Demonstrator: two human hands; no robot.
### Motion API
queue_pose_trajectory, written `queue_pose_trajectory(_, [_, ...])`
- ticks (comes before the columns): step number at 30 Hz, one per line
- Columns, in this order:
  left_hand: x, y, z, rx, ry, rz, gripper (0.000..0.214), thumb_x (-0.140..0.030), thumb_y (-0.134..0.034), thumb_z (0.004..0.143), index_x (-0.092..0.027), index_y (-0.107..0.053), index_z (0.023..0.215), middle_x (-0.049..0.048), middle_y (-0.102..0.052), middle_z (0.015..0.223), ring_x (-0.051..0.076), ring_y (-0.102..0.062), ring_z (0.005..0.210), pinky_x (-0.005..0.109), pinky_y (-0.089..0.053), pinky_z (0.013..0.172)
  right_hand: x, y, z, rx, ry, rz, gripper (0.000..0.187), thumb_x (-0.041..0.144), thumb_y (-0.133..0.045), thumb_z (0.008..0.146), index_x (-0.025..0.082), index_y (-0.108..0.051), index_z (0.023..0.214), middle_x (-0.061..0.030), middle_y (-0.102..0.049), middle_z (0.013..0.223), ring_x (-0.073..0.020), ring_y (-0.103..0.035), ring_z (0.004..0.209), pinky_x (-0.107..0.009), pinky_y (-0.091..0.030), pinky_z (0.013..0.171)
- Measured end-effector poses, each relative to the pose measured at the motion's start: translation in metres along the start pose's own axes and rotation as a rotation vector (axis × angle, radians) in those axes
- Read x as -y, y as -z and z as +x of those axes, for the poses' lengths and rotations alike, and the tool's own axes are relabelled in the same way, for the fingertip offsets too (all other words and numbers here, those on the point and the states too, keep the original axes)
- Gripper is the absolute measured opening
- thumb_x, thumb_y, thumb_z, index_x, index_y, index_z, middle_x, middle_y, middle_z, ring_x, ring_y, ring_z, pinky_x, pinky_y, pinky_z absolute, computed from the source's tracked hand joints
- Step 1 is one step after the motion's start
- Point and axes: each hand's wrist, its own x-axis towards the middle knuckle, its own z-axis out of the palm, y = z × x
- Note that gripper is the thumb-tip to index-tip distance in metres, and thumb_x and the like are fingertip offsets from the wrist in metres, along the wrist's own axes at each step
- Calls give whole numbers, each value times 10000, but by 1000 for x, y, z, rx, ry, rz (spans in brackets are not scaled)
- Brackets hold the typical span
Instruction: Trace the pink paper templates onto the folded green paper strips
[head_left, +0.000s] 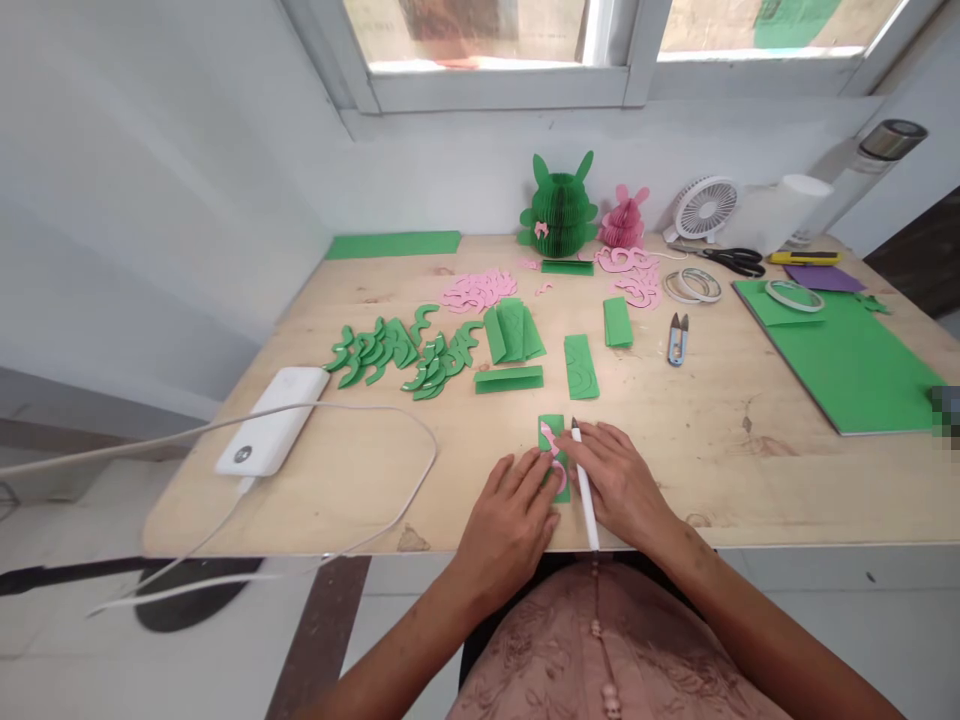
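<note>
A small green paper strip (551,428) lies near the table's front edge, with a pink curved paper cutout (559,478) on top of it. My left hand (510,515) rests flat over their left side, its fingertips pressing on the cutout and hiding part of it. In my right hand (619,480) is a white pencil (585,490), its dark tip pointing away from me just right of the strip. The fingertips of this hand touch the strip's right edge. Just beyond lies another green paper piece (580,367) with curved lines drawn on it.
Green cutouts (439,365), pink cutouts (480,290) and folded green papers (512,333) lie across the middle. Snips (678,340), tape rolls (699,286), black scissors (731,258) and green sheets (847,370) are to the right. A white power bank (274,420) trails a cable leftward.
</note>
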Motion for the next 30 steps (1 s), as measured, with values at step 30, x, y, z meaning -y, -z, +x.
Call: queue_pose_trajectory(30, [24,3,16,-66,41,-144,354,-265,-453,939,-174,-560,1264,84,-561,1356,275,-419,1328,467,-349,1071,-2,6,-1,-1,73,62,453,158,-480,939,215,-454,1388,-114,-662,1216,-264,-549,1205,-480,-457,982])
